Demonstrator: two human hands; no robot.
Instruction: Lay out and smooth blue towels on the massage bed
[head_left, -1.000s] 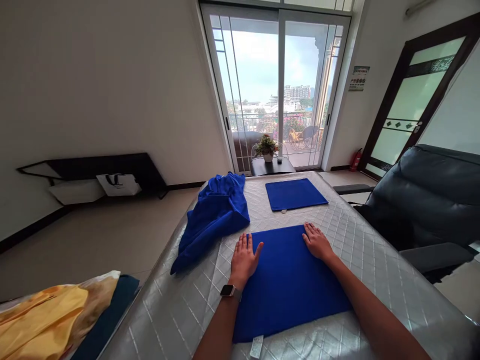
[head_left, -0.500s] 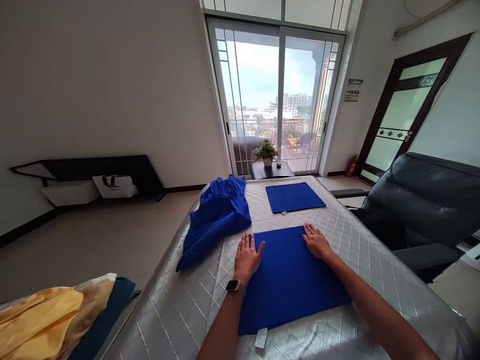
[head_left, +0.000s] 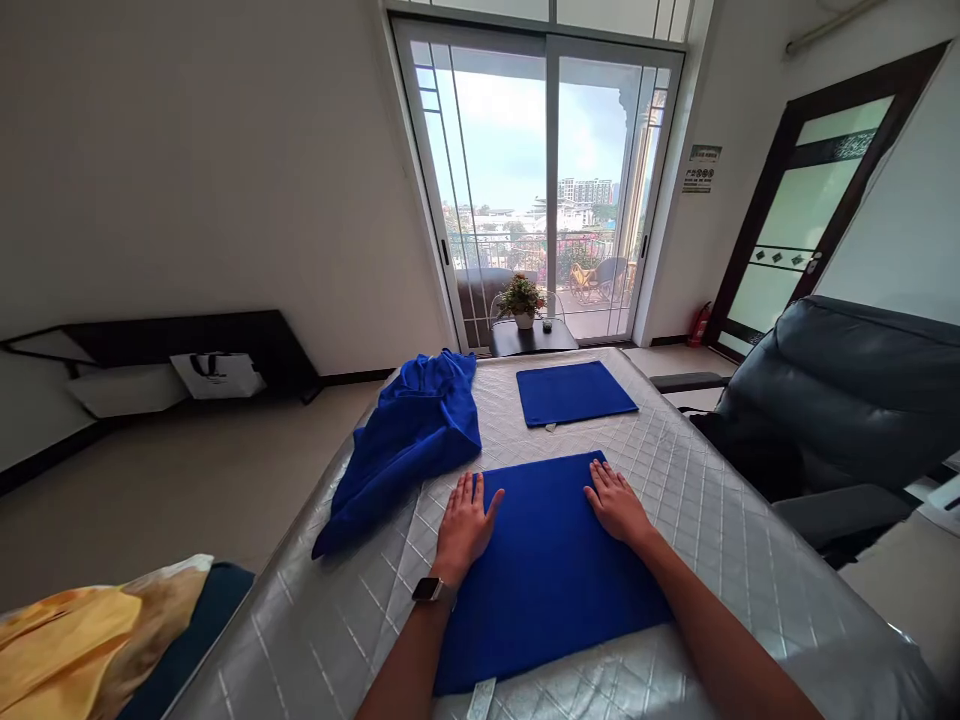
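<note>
My left hand lies flat, fingers apart, over the left edge of a folded royal-blue cloth, and a wristwatch sits on that wrist. My right hand rests palm down on the cloth's upper right corner. Neither hand grips anything. A white tag sticks out from the cloth's near edge. Left of my left hand lies a crumpled blue cloth. Farther off, a smaller folded blue cloth lies flat on the quilted silver-grey cover.
A black leather recliner stands right of the covered surface. A small black table with a potted plant stands beyond it, before a glass balcony door. Yellow fabric lies at lower left.
The whole scene has shifted left in my view as the camera turned. Both hands remain flat on the folded cloth.
</note>
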